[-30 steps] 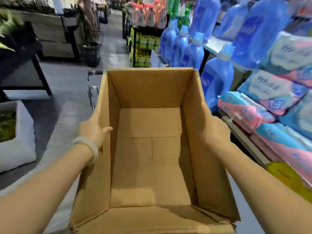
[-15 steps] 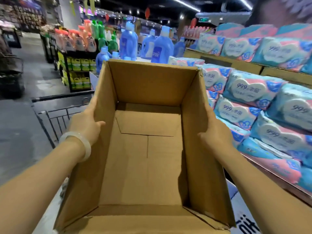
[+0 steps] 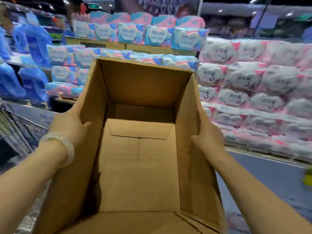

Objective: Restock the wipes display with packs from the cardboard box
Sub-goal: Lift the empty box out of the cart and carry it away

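Left hand (image 3: 70,125) and right hand (image 3: 208,137) each grasp a side wall of the empty cardboard box (image 3: 140,166), before stacked wipes packs (image 3: 131,33).

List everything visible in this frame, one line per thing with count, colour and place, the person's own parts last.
cardboard box: one, brown, centre, open and empty inside
blue-pink wipes packs: many, stacked on shelves behind the box
white-pink packs: many, stacked at right
blue bottles: several, left shelves, blurred
wire cart: one, grey, lower left
floor: grey, lower right
bracelet: one, pale, left wrist
left hand: grips the box's left wall
right hand: grips the box's right wall
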A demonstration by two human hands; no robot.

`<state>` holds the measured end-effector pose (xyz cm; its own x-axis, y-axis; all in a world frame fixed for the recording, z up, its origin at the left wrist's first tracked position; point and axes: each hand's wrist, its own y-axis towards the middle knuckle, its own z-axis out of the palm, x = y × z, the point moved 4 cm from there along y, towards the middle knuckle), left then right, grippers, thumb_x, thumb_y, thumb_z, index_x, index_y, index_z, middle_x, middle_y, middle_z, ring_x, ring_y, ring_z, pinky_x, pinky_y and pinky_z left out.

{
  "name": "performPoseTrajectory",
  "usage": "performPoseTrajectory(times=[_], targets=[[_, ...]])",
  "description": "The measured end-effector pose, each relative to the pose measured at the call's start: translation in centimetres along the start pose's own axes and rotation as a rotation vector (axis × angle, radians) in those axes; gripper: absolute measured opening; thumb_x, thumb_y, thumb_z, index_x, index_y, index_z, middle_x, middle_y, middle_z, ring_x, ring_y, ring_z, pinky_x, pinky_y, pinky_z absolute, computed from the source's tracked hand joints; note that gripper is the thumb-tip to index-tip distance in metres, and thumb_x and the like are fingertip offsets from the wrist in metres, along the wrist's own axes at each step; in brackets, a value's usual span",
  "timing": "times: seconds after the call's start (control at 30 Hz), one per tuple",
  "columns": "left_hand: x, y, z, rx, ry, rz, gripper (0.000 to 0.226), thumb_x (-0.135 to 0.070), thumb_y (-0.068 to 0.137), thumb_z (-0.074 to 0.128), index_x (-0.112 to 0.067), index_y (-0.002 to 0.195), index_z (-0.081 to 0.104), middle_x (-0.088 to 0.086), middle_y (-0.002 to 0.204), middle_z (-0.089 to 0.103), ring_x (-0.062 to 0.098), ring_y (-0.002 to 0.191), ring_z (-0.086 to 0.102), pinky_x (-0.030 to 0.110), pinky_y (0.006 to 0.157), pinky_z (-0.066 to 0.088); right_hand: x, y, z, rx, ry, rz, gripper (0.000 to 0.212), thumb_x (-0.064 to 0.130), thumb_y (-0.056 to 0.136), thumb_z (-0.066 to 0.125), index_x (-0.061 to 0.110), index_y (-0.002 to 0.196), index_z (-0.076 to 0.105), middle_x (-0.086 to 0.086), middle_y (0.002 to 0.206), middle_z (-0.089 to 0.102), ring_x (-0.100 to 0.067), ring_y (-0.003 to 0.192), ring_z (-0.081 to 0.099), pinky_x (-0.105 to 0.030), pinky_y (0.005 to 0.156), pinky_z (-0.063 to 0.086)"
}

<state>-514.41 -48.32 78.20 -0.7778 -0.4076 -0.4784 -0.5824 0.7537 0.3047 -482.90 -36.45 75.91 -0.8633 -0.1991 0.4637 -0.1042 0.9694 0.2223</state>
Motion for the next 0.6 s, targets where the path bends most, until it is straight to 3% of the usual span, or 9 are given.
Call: performPoseTrajectory(times=[0.07,0.13,0.27,0.37,0.4,0.5,0.6], targets=[[-4.2,-2.7,2.2,0.071,-0.041,0.083,0.084,-0.011,0.085,0.066,-0.035,0.15,0.019,0.033,0.111,0.063,0.049,0.101,0.059,0.05,0.085,0.048,-5.5,-3.1,-2.8,-0.025,-0.036,0.123,0.057,0.018,0.093,0.052,0.023,0.145,0.029,-0.014,0.124,0.059,-0.035,0.109,0.058,-0.037,0.078,0.046],[-9.0,-5.7,4.5,0.157,-0.094,0.166,0.084,-0.011,0.085,0.065,-0.035,0.15,0.019,0.033,0.107,0.065,0.048,0.097,0.061,0.047,0.081,0.048,-10.9,-6.5,-6.0,-0.062,-0.051,0.216,0.067,0.019,0.092,0.052,0.031,0.149,0.019,-0.014,0.124,0.057,-0.037,0.109,0.057,-0.041,0.083,0.049],[-19.0,-11.6,9.5,0.301,-0.15,0.359,0.082,-0.006,0.085,0.059,-0.036,0.15,0.018,0.034,0.103,0.065,0.047,0.094,0.062,0.038,0.068,0.039,-20.3,-13.5,-12.8,-0.171,-0.103,0.355,0.08,0.016,0.093,0.05,0.033,0.153,0.001,-0.018,0.113,0.061,-0.038,0.099,0.06,-0.035,0.07,0.045],[-26.9,-15.8,14.0,0.389,-0.186,0.486,0.079,-0.006,0.085,0.058,-0.035,0.15,0.022,0.031,0.107,0.064,0.045,0.094,0.062,0.043,0.075,0.048,-27.4,-18.5,-17.6,-0.309,-0.031,0.608,0.053,0.029,0.1,0.041,0.032,0.149,0.022,-0.016,0.121,0.059,-0.035,0.105,0.057,-0.043,0.087,0.049],[-29.6,-17.2,15.4,0.406,-0.206,0.536,0.079,-0.007,0.085,0.059,-0.034,0.15,0.024,0.029,0.112,0.063,0.044,0.094,0.062,0.045,0.078,0.05,-29.6,-20.0,-19.0,-0.329,-0.052,0.683,0.052,0.031,0.1,0.041,0.033,0.149,0.022,-0.015,0.122,0.058,-0.035,0.106,0.057,-0.043,0.086,0.049],[-37.5,-22.1,18.3,0.458,-0.297,0.738,0.075,-0.008,0.086,0.061,-0.028,0.15,0.026,0.027,0.113,0.062,0.042,0.097,0.061,0.047,0.082,0.045,-35.2,-24.1,-22.9,-0.306,-0.21,0.775,0.076,0.022,0.094,0.046,0.041,0.151,-0.001,-0.015,0.112,0.06,-0.036,0.1,0.059,-0.036,0.07,0.041],[-44.7,-26.8,20.9,0.538,-0.338,0.861,0.071,-0.011,0.091,0.057,-0.029,0.15,0.023,0.028,0.113,0.062,0.043,0.101,0.059,0.042,0.076,0.042,-40.8,-27.7,-26.3,-0.387,-0.293,0.896,0.086,0.016,0.091,0.05,0.045,0.149,-0.006,-0.013,0.098,0.059,-0.031,0.079,0.053,-0.034,0.065,0.037]])
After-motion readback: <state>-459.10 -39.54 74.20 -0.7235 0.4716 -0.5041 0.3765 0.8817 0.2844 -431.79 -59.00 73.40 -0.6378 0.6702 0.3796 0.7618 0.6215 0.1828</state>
